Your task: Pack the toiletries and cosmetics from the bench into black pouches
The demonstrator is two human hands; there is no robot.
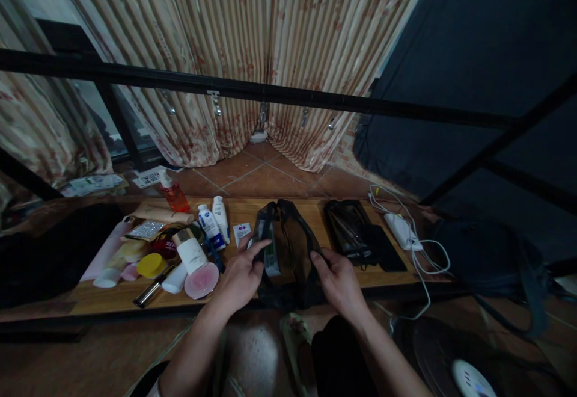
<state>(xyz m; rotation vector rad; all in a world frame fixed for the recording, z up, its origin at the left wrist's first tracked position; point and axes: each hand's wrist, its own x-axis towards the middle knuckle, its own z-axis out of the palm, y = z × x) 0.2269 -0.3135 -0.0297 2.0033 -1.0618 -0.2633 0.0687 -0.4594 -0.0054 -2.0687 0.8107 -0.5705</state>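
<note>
Against striped, red-patterned curtains [234, 30] and a tiled floor [225, 175], holds a black see-through pouch [295, 246] spread open at the middle of a narrow wooden bench [243, 210] — grasps its right edge firmly between thumb and fingers of the right hand [338, 280], lays the left hand [241, 276] at its left side with index finger extended over the pouch. Impossible to tell whether pinched tight on that left edge. Visible at the pouch's left part, a slim packet [271, 258]; just beside, a small printed sachet [242, 233]. Crowded to the left — two white-and-blue tubes [210, 227], an orange-red pump bottle [175, 195], a white bottle [192, 254], a pink disc [201, 280] and a yellow lid [152, 265]. To the right, a second black pouch [347, 225], near a white adapter [402, 232] with tangled white cables [426, 292].
</note>
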